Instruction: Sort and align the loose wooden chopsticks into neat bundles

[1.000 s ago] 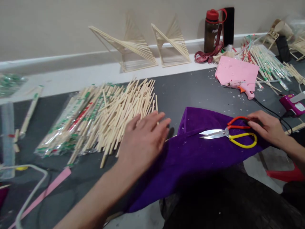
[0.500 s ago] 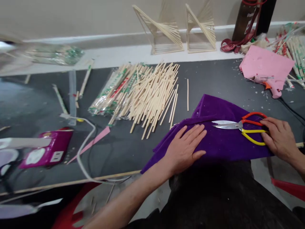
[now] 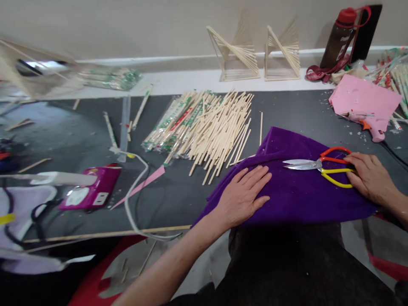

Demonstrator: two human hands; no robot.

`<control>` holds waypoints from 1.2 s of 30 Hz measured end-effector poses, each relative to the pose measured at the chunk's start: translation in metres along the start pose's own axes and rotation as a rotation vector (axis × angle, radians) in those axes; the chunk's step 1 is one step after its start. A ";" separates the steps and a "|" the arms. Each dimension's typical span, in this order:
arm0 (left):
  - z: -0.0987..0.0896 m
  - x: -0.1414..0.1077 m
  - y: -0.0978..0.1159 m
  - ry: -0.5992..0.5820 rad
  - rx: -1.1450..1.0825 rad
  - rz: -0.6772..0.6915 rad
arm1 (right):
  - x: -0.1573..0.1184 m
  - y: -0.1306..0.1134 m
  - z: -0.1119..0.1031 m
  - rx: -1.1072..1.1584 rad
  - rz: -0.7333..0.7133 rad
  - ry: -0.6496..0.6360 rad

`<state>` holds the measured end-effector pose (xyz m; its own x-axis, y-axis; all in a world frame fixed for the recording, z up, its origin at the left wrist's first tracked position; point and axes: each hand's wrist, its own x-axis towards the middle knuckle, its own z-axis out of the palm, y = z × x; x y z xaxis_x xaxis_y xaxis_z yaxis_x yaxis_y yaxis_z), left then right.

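Note:
A folded purple velvet cloth (image 3: 296, 195) lies over the table's front edge. My left hand (image 3: 244, 197) rests flat on its left part, fingers stretched out. On the cloth's right part are scissors (image 3: 314, 165) with one red and one yellow handle, their blades pointing left and slightly parted at the tips. My right hand (image 3: 371, 176) has its fingers curled around the ends of these handles. Just beyond the cloth is a heap of loose wooden sticks (image 3: 219, 131), with a single stick (image 3: 261, 127) lying apart from it.
Wrapped chopsticks (image 3: 172, 121) lie left of the heap. Two stick structures (image 3: 237, 59) stand by the wall. A pink glue gun (image 3: 369, 123) lies on pink paper (image 3: 366, 95) near a bottle (image 3: 339, 40). A white cable (image 3: 130, 204) crosses the table beside a magenta packet (image 3: 91, 187).
The camera view has turned left and up, so the table things appear shifted right and more shows at left. Both hands stay nearly in place on the cloth and scissors.

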<state>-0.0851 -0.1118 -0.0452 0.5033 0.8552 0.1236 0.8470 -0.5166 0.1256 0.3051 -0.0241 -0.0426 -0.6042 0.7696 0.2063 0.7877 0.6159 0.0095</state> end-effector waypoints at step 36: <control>0.016 0.083 0.044 0.109 0.098 -0.031 | 0.244 -0.200 -0.028 -0.081 -0.618 -0.623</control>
<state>-0.0037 -0.0625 -0.0449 0.4598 0.8583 0.2278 0.8771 -0.4791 0.0350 0.0039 0.0358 0.0329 -0.8619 0.2687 -0.4300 0.2898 0.9569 0.0169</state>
